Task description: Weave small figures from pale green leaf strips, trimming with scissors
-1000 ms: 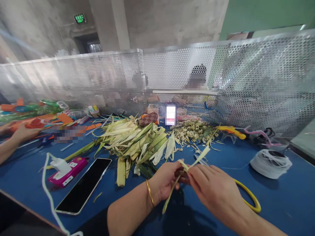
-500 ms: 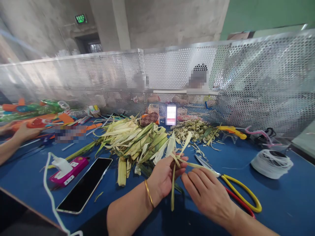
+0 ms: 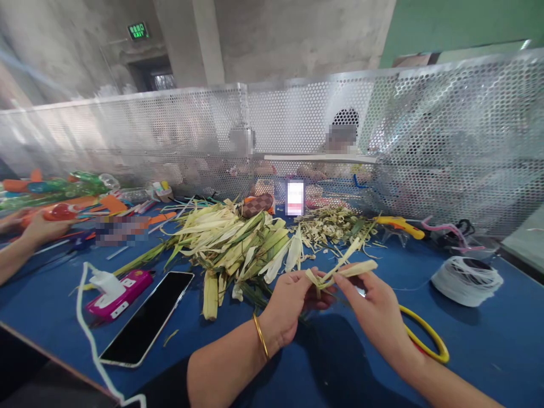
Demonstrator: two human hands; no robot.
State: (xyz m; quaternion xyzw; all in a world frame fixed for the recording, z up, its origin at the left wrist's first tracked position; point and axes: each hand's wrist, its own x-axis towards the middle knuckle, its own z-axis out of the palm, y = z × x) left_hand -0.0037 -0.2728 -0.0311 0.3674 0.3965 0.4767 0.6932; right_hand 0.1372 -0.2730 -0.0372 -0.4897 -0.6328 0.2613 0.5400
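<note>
Husk strips (image 3: 326,279), pale and thin, cross each other between two bare hands, up over the blue desk (image 3: 480,362). The left hand (image 3: 285,303) has its fingers pinched on the strips where they cross. The right hand (image 3: 378,309) has its fingers closed on them too, just to the right, and one flat end sticks out past its thumb. A gold bracelet (image 3: 260,335) goes around the left wrist.

Scissors (image 3: 442,347) with a yellow loop and a bit of red lie on the desk by the right wrist, and the right hand hides part of them. A big messy pile of husks (image 3: 238,241) sits on the far left side of the hands. Farther off, small curly bits (image 3: 335,224) make a heap, with a bright phone (image 3: 295,197) standing near it.

To the left, a dark phone (image 3: 148,320) lies flat beside a pink power strip (image 3: 120,296) with a white plug (image 3: 106,285) in it. To the right sits a roll of white string (image 3: 467,281), with a yellow tool (image 3: 399,225) farther back. At the far left, another person's hand (image 3: 45,228) holds a red bottle (image 3: 62,211). A metal wall full of holes (image 3: 191,124) stands behind everything.
</note>
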